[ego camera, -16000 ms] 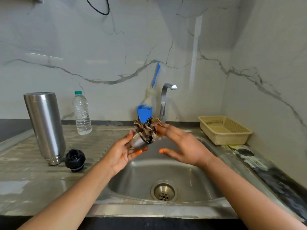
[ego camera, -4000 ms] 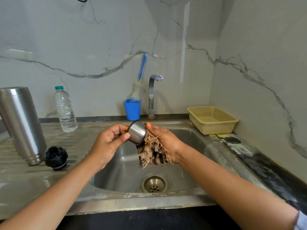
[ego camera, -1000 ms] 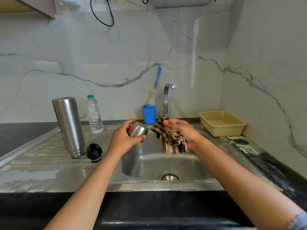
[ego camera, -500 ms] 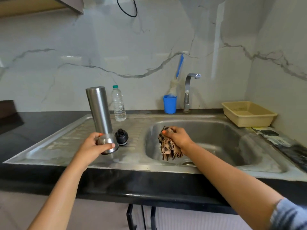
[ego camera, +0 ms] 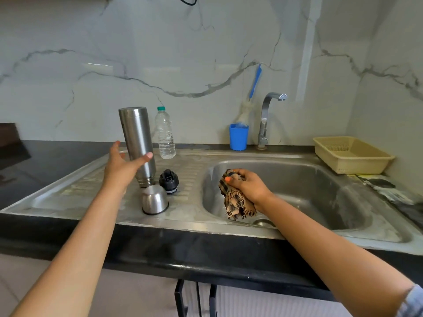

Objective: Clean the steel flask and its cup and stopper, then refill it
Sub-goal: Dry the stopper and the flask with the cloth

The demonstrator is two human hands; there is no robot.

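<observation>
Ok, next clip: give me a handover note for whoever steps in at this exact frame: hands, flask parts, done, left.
Left hand: open, reaching at the steel flask, fingers not closed round it.
Right hand: grip closed on the checked cloth, bunched over the sink basin.
The flask stands upright on the draining board. The cup sits mouth-down in front of it, and the black stopper is beside the flask's base, to its right.
Done: the cup looks finished, set down to drain.
Left: clean flask and stopper, then refill, probably from the water bottle behind the flask.
</observation>
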